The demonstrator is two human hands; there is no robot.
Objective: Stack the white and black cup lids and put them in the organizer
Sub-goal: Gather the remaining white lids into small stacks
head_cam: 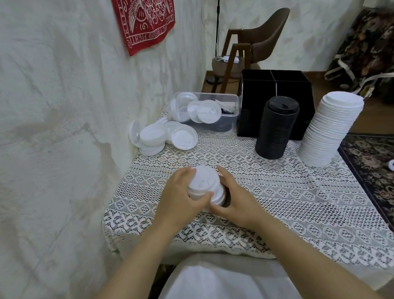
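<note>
A short stack of white lids [205,182] stands on the lace-covered table [291,203] near its middle. My left hand [182,198] grips the stack from the left, thumb curled across its front. My right hand [236,198] cups it from the right. A tall stack of black lids [277,128] and a taller leaning stack of white lids [330,129] stand at the right rear. Behind them sits the black organizer [278,87]. Loose white lids [164,136] lie by the wall.
A clear plastic bin [221,110] holding more white lids sits at the back of the table, left of the organizer. The wall runs along the table's left edge. A brown chair [253,46] stands behind the table, and a patterned rug [389,180] lies to the right.
</note>
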